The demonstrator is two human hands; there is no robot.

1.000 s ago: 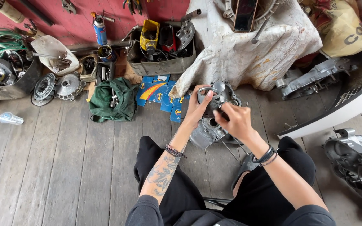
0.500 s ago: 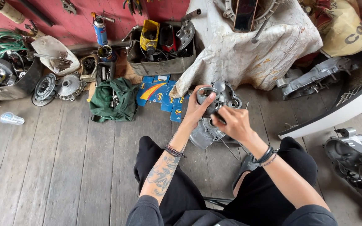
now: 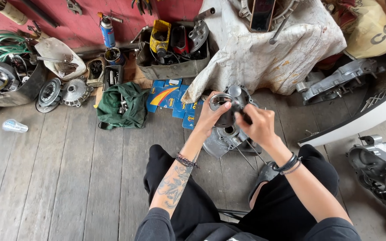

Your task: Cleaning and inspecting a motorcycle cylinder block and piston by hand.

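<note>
Gripping metal ring (image 3: 222, 109), left hand (image 3: 211, 117), right hand (image 3: 258, 125) pinching tool.

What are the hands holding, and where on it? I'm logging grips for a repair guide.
The left hand grips a metal cylinder sleeve by its rim. The right hand holds a dark tool by its handle.

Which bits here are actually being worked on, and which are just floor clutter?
In hand:
left hand gripping the round metal cylinder part
right hand on the same part
grey engine casing beneath it

Lying about:
green cloth
blue cartons
spray can
parts crate
green hose
</note>
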